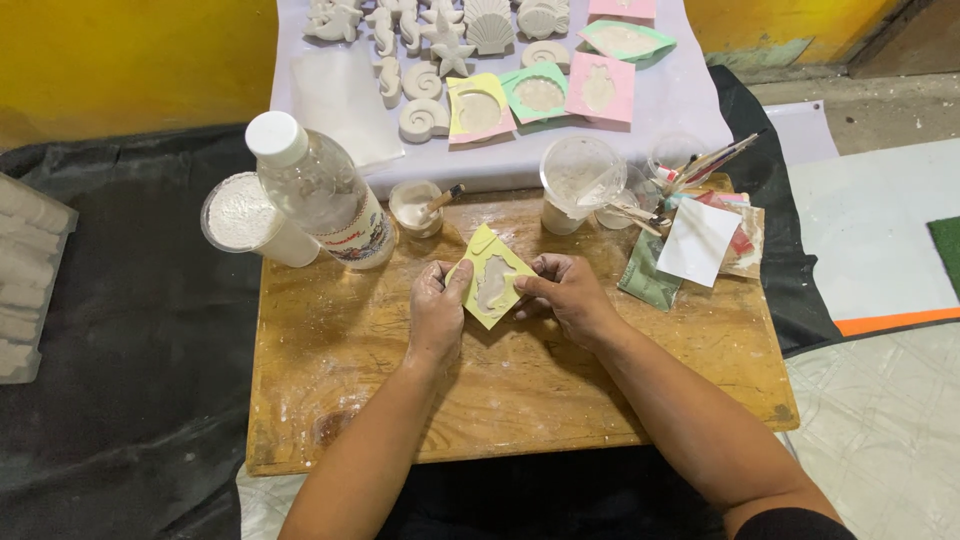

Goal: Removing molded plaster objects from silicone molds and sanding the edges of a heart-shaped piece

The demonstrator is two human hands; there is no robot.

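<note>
A yellow mould [493,272] with a pale plaster-filled cavity is held just above the wooden board [520,400], tilted like a diamond. My left hand [437,305] pinches its left edge with thumb on top. My right hand [565,292] grips its right edge with the fingertips. Both hands are dusted with white powder.
A clear plastic bottle [320,190], a tub of white powder [240,215], a small cup with a stick [418,207], a clear cup [577,180], brushes [705,165] and packets [700,245] line the board's far edge. Plaster sea-shape casts [440,40] and coloured moulds [560,90] lie beyond on a white sheet.
</note>
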